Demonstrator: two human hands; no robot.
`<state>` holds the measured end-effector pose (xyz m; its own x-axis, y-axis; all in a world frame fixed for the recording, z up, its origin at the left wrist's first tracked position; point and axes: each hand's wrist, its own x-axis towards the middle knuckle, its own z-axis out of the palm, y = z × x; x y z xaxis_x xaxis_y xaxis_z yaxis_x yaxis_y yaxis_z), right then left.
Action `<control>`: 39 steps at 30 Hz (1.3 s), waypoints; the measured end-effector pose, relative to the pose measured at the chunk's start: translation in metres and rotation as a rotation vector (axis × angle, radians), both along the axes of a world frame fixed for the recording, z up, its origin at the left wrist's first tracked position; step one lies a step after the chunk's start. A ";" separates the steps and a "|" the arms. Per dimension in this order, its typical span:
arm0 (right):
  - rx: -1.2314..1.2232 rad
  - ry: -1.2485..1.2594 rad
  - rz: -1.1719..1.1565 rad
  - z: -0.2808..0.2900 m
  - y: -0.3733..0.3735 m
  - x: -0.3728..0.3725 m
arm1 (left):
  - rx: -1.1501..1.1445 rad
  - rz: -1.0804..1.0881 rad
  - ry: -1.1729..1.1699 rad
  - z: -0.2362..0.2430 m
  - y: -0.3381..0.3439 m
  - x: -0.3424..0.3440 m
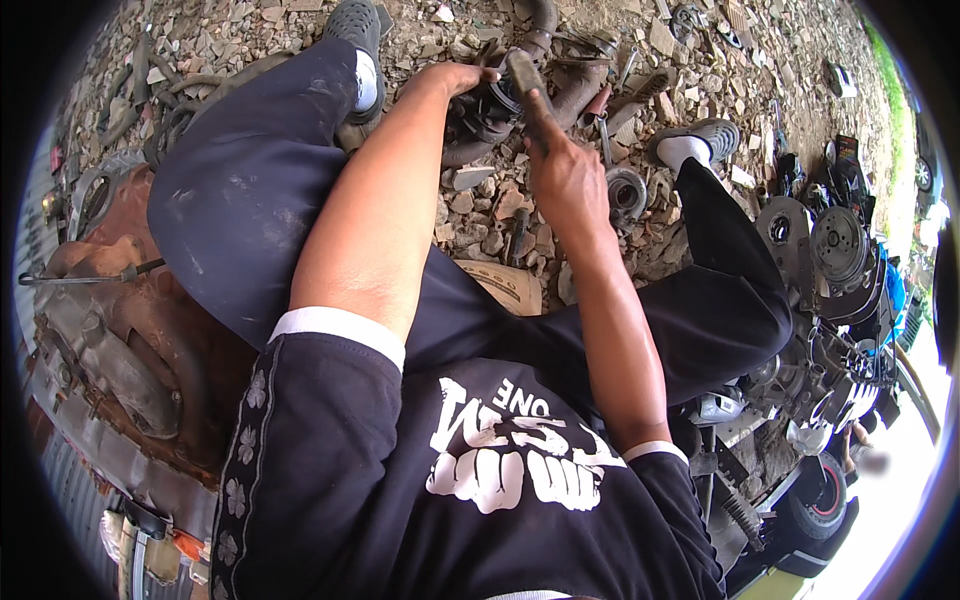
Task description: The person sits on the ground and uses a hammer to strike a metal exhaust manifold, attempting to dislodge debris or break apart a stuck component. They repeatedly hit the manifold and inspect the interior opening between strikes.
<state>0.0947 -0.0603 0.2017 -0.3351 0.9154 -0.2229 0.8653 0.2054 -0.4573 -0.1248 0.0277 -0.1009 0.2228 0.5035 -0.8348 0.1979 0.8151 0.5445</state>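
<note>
Between my feet, a dark, greasy metal engine part (490, 112) with a round opening rests on the rubble. My left hand (455, 78) grips it from the left, its thumb side along the top edge; most of its fingers are hidden behind the part. In my right hand (568, 165) is a flat, worn brush-like tool (524, 72) with a dark handle, the index finger stretched along it. The tool's wide end lies over the part's right side; whether it touches cannot be made out. A rusty curved pipe (578, 92) lies just right of the part.
Stony rubble (480, 215) covers the ground, with a cardboard piece (505, 285) between my legs. A small round metal part (627, 193) lies near my right shoe (700, 140). Rusty engine castings (140, 370) stand at my left; pulleys (840, 245) and machine parts crowd the right.
</note>
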 end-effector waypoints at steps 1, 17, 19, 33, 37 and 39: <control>-0.046 -0.043 -0.016 -0.007 0.004 -0.004 | 0.008 0.008 0.075 -0.011 -0.002 0.000; -0.068 0.052 -0.104 0.013 0.000 0.024 | -0.116 -0.006 0.210 0.072 -0.006 0.010; -0.135 -0.052 -0.063 0.014 0.001 0.021 | -0.129 -0.006 0.230 0.070 -0.005 0.014; -0.117 -0.229 0.049 0.019 0.016 0.008 | -0.118 -0.149 0.365 0.118 0.001 0.023; -0.091 -0.234 0.060 0.017 0.012 0.006 | -0.118 -0.178 0.450 0.131 -0.002 0.018; -0.106 -0.258 0.061 0.020 0.013 0.002 | -0.119 -0.185 0.479 0.136 -0.003 0.018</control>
